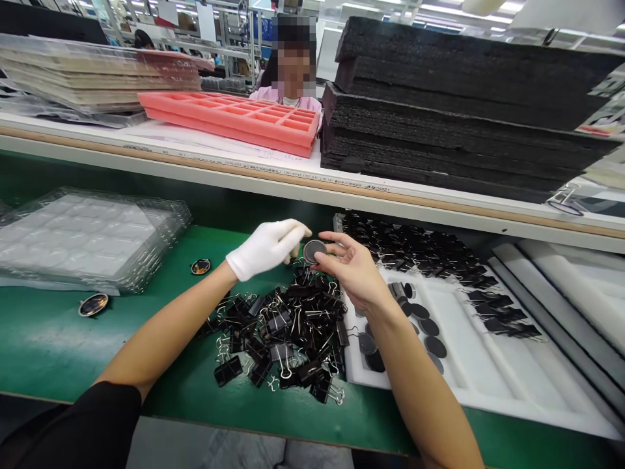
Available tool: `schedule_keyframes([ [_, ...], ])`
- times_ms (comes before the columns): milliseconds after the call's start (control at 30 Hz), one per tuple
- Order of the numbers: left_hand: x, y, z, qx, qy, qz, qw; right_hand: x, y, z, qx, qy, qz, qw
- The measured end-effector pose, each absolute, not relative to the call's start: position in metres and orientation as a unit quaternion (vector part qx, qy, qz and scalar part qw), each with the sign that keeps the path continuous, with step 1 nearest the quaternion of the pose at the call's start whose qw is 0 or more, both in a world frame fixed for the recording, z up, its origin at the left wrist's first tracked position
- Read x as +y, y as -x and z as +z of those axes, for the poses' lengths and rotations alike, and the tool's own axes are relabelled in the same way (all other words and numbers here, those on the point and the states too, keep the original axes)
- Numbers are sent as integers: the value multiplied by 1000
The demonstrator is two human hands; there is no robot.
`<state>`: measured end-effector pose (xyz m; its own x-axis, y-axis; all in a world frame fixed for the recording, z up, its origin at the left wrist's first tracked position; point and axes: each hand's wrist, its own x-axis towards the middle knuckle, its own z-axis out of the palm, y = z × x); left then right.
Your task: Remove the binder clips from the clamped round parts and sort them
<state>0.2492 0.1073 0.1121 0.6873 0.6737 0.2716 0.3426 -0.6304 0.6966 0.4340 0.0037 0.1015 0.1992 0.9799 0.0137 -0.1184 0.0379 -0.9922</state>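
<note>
Between the thumb and fingers of my bare right hand is a round dark disc with a lighter rim, tilted toward me. My left hand, in a white glove, is close beside it on the left. Its fingers are bent together, and whatever they hold, if anything, is hidden. Below both hands lies a heap of black binder clips with silver wire handles. To the right, under my right forearm, several similar dark discs rest in a white foam tray.
Rows of black clips fill the tray's far side. Clear plastic trays are stacked at left, near two small round parts on the green table. The shelf above carries pink foam and black foam blocks; a person sits beyond.
</note>
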Motion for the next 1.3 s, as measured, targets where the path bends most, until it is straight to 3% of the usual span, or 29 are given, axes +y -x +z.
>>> schedule_keyframes([
  [167,137,-246,83,308,-943,59,115,5,-439,105,-393,513,452,615],
  [333,147,-252,60,282,-952,-51,106,5,-437,105,-388,513,471,604],
  [467,147,-247,72,314,-943,-24,108,5,-438,107,-378,518,487,593],
  [667,121,-242,110,333,-862,292,247,1,-436,108,-387,488,561,545],
  [767,101,-245,123,305,-831,364,291,0,-432,106,-395,458,577,549],
  [933,94,-236,137,224,-871,287,329,-3,-434,109,-419,432,534,594],
  [1133,100,-228,143,313,-889,243,229,-9,-439,117,-505,432,524,532],
  [1300,94,-235,135,297,-902,203,239,-11,-439,118,-534,457,493,513],
])
